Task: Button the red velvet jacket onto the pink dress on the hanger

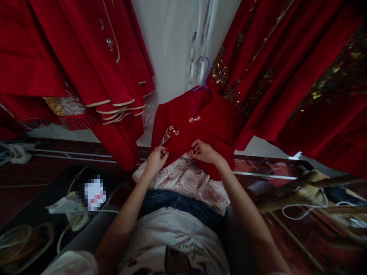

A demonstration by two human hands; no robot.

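we are pinching the red jacket (197, 133) with our left hand (156, 158) and gripping its front at a clasp (190, 152) with our right hand (204, 152).

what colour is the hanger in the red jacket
Purple: the hanger shows in the head view.

A pale wall (169, 42) rose at the back, greyish in the dim light, with white bars (211, 23) running down near its middle. Red clothes (77, 65) hung before it on the left, and gold-trimmed red clothes (301, 65) hung on the right. The floor (17, 196) was dark reddish brown. A white rail (263, 175) ran low near the wall's foot. A flat black surface (57, 187) lay at the left; pieces of wood (272, 202) and a white cord (304, 206) lay at the right.
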